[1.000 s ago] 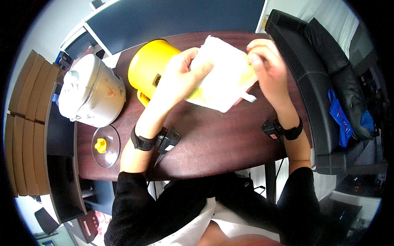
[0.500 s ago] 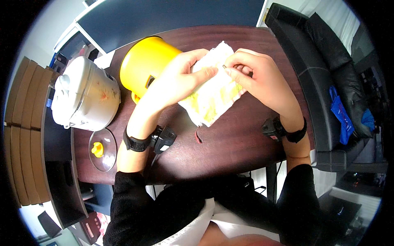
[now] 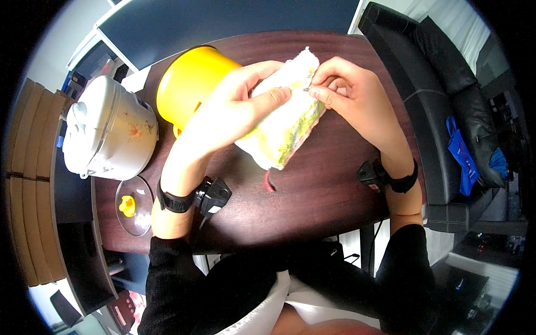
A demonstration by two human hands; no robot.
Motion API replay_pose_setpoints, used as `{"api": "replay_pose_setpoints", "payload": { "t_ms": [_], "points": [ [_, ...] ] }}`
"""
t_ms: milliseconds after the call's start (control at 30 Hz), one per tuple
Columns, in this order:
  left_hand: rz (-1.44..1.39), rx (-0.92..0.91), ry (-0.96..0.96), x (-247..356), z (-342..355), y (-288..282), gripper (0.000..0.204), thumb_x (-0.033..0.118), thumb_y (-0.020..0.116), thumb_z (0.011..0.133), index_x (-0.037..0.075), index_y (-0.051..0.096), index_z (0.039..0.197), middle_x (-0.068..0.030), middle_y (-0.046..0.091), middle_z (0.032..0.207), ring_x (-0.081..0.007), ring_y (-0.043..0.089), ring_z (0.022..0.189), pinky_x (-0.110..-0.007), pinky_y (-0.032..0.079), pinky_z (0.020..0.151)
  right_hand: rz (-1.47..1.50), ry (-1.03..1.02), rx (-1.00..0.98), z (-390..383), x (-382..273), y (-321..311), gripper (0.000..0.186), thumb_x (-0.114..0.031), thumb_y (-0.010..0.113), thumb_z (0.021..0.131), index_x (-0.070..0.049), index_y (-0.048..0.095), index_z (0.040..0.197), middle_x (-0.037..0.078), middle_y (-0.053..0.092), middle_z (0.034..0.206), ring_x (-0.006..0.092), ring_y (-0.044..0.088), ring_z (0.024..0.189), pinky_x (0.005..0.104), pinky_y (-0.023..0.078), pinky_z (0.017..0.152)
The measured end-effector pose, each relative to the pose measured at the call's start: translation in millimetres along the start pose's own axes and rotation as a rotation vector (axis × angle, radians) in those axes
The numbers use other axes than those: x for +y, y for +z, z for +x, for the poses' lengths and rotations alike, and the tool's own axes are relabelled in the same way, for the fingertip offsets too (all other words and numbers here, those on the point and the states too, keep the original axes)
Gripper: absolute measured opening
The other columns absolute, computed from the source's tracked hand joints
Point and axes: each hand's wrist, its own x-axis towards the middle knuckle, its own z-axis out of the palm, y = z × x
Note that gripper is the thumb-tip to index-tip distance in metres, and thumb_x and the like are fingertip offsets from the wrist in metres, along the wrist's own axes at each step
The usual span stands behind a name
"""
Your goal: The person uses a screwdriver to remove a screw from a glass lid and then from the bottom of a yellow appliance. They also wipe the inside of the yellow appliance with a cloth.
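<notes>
My left hand (image 3: 240,106) grips a white cloth piece with a yellow-green pattern (image 3: 287,125), thumb lying over its upper face. The cloth is roughly rectangular, with fuzzy edges, and is held tilted above the table. At its upper right edge, my right hand (image 3: 349,89) is closed in a pinch. A tiny dark, metal-looking bit (image 3: 306,89) shows at those fingertips; its kind is too small to tell. Below the cloth's lower corner there is a short red strip (image 3: 269,181); I cannot tell whether it is attached.
On the dark wooden table (image 3: 312,195), a yellow bucket-like container (image 3: 192,78) lies beyond my left hand. Left of it stands a white rice cooker (image 3: 114,128), with a clear lid (image 3: 139,218) with a yellow knob nearer me. A black sofa (image 3: 432,123) flanks the right side.
The cloth has turned slightly, showing more of its green-patterned right side. My right fingers have shifted a little along its upper edge. The left hand keeps its grip.
</notes>
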Motion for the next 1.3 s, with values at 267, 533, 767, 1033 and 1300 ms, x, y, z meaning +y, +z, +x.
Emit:
{"api": "replay_pose_setpoints", "payload": {
  "t_ms": [267, 533, 767, 1033, 1300],
  "points": [
    [-0.310, 0.004, 0.026, -10, 3, 2, 0.030, 0.024, 0.056, 0.093, 0.002, 0.054, 0.114, -0.0040, 0.060, 0.103, -0.0107, 0.058, 0.093, -0.024, 0.048, 0.081, 0.198, -0.040, 0.001, -4, -4, 2, 0.016, 0.003, 0.064, 0.081, 0.000, 0.054, 0.093, 0.005, 0.063, 0.081, 0.0079, 0.063, 0.077, 0.0212, 0.051, 0.064],
    [-0.245, 0.003, 0.079, -10, 1, 12, 0.037, 0.005, 0.065, 0.085, -0.003, 0.049, 0.117, -0.0068, 0.059, 0.104, -0.0120, 0.058, 0.097, -0.025, 0.047, 0.089, 0.317, 0.005, 0.086, -7, 1, 17, 0.011, 0.001, 0.061, 0.085, -0.001, 0.052, 0.092, 0.004, 0.062, 0.082, 0.0069, 0.060, 0.068, 0.0194, 0.048, 0.056],
    [0.134, 0.231, 0.216, -15, 0, 22, 0.026, 0.005, 0.065, 0.081, -0.003, 0.058, 0.105, -0.0101, 0.065, 0.092, -0.0146, 0.063, 0.083, -0.025, 0.050, 0.075, 0.466, 0.056, 0.088, -9, -3, 18, 0.007, -0.007, 0.056, 0.092, -0.001, 0.053, 0.095, 0.006, 0.060, 0.080, 0.0073, 0.057, 0.061, 0.0179, 0.045, 0.051],
    [0.554, 0.370, 0.495, -6, -3, 25, 0.018, 0.005, 0.060, 0.083, -0.002, 0.058, 0.099, -0.0156, 0.059, 0.085, -0.0308, 0.062, 0.078, -0.034, 0.048, 0.068, 0.228, 0.128, -0.092, -10, -14, 3, 0.020, -0.018, 0.053, 0.094, -0.001, 0.060, 0.087, 0.000, 0.058, 0.072, 0.0050, 0.054, 0.057, 0.0187, 0.043, 0.051],
    [0.688, 0.268, 0.537, -6, 0, 23, 0.012, 0.009, 0.051, 0.090, -0.001, 0.052, 0.097, -0.0169, 0.054, 0.082, -0.0336, 0.058, 0.074, -0.038, 0.047, 0.066, 0.118, 0.051, -0.119, -15, -18, 7, 0.019, -0.016, 0.055, 0.093, 0.001, 0.058, 0.085, 0.004, 0.059, 0.072, 0.0098, 0.057, 0.059, 0.0231, 0.045, 0.053]
  ]
}}
